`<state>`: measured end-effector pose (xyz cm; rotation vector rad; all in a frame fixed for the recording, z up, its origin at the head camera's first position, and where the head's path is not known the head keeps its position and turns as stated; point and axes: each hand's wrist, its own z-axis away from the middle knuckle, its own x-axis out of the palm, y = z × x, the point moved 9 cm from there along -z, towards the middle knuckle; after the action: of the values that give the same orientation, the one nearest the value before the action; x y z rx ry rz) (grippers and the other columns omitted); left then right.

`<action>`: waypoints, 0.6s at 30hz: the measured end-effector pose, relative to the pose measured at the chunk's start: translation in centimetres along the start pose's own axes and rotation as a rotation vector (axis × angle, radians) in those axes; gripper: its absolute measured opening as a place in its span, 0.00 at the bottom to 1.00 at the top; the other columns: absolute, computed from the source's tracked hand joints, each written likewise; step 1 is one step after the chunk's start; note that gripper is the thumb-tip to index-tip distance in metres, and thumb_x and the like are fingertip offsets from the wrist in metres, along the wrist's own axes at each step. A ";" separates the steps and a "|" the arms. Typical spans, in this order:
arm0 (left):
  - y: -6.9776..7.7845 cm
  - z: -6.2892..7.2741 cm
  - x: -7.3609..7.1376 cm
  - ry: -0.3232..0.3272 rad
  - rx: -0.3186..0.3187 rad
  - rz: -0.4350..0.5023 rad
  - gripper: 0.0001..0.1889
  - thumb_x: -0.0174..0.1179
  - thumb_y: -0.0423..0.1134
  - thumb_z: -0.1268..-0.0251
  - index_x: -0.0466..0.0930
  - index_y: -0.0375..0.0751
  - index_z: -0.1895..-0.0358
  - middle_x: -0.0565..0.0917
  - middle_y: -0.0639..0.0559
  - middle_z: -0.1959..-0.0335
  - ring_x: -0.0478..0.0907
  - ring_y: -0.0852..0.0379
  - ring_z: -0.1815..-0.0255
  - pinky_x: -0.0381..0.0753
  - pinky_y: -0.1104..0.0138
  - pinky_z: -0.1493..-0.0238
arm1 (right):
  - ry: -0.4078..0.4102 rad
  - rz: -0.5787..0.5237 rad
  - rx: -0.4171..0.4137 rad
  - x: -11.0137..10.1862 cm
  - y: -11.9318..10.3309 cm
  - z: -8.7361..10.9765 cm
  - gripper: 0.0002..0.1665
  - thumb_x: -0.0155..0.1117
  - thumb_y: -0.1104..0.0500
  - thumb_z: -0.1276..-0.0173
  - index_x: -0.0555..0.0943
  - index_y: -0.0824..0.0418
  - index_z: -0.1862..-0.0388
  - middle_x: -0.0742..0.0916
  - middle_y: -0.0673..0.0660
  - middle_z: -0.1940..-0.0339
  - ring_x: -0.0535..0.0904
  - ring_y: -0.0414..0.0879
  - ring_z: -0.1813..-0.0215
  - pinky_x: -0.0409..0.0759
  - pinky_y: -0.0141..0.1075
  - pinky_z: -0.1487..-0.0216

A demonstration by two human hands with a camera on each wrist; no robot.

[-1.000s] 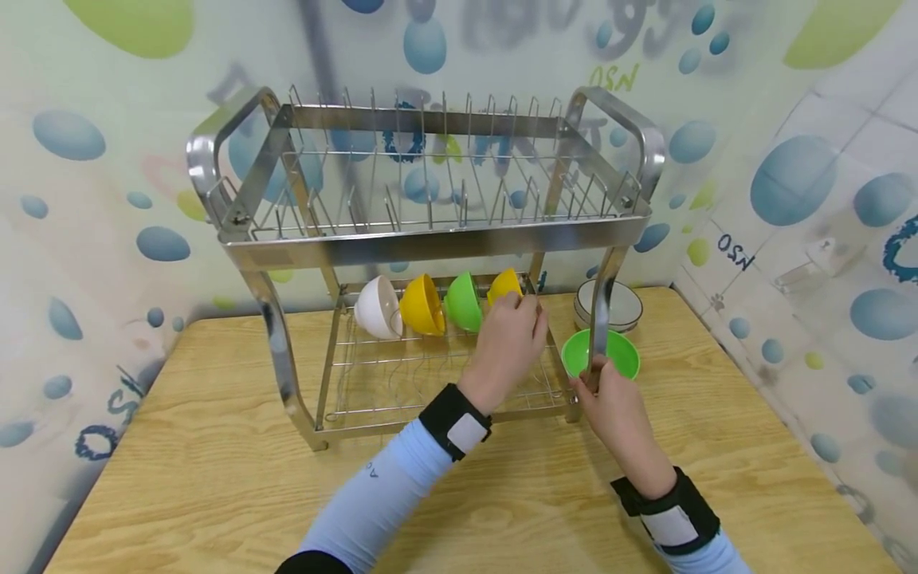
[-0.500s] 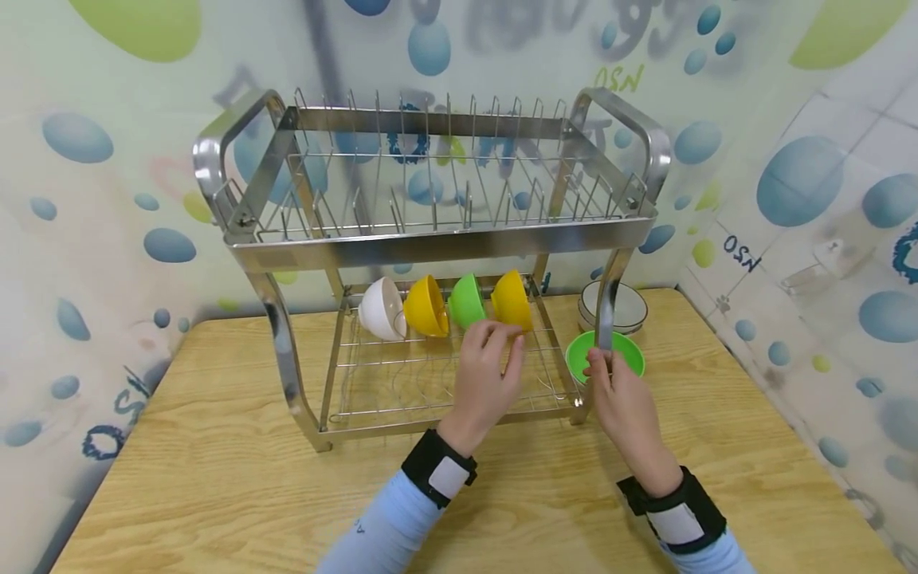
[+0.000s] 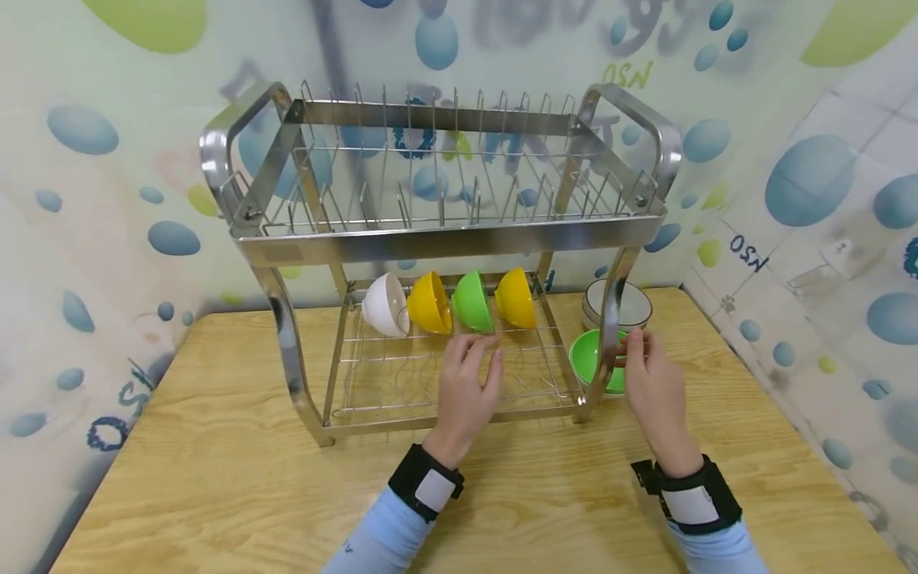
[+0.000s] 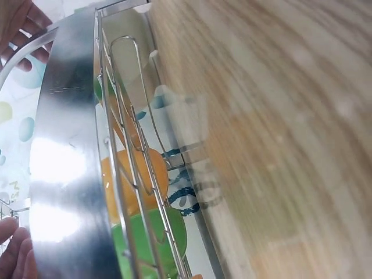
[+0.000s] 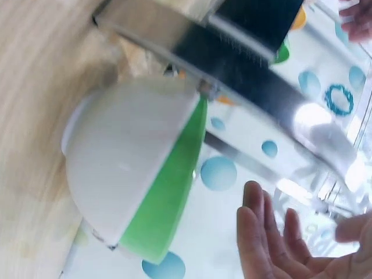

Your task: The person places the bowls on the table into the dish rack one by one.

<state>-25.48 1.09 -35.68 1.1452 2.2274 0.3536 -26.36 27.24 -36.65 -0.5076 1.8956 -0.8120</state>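
Observation:
In the head view, my left hand (image 3: 462, 391) hovers over the front of the lower rack tier, fingers loosely bent and holding nothing. On that tier several bowls lean on their sides in a row: a white bowl (image 3: 384, 306), a yellow bowl (image 3: 429, 303), a green bowl (image 3: 471, 303) and another yellow bowl (image 3: 515, 299) at the right end. My right hand (image 3: 656, 391) is just right of the rack's front right leg, fingertips by the green bowl (image 3: 586, 355) on the table. In the right wrist view, its fingers (image 5: 253, 232) are spread apart from that bowl's white outside (image 5: 122, 157).
The two-tier metal dish rack (image 3: 459, 242) stands on the wooden table (image 3: 215, 478), its upper tier lined with upright wires. Behind the table green bowl is a stack of plates (image 3: 631, 305). A patterned wall (image 3: 129, 263) closes off the back and sides.
My left hand has let go of the right-end yellow bowl and drawn back to the left. My right hand has come off the rack leg and moved right, beside the green bowl.

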 end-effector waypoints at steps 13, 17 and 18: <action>-1.6 0.7 -1.6 -0.002 -0.033 -0.043 0.09 0.58 0.34 0.36 0.82 0.33 0.56 0.77 0.44 0.60 0.73 0.51 0.58 0.76 0.64 0.60 | 0.041 0.185 0.049 -2.0 1.8 -2.1 0.20 0.57 0.56 0.30 0.73 0.70 0.46 0.83 0.69 0.54 0.81 0.63 0.54 0.78 0.53 0.59; -2.0 0.8 -2.2 -0.006 -0.046 -0.061 0.10 0.57 0.35 0.35 0.82 0.33 0.56 0.77 0.44 0.60 0.73 0.51 0.57 0.76 0.64 0.58 | 0.029 0.270 0.101 -2.2 3.1 -2.3 0.22 0.58 0.56 0.31 0.72 0.71 0.46 0.81 0.72 0.53 0.77 0.66 0.55 0.75 0.53 0.65; -2.1 0.8 -2.4 -0.009 -0.050 -0.065 0.09 0.57 0.34 0.35 0.81 0.34 0.56 0.77 0.44 0.59 0.73 0.51 0.57 0.76 0.64 0.58 | 0.020 0.286 0.121 -2.2 3.5 -2.3 0.22 0.58 0.56 0.31 0.71 0.71 0.46 0.80 0.72 0.53 0.77 0.66 0.55 0.75 0.53 0.66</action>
<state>-25.30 -2.09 -36.43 1.0445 2.2301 0.3743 -27.47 31.79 -37.08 -0.1488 1.8702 -0.7371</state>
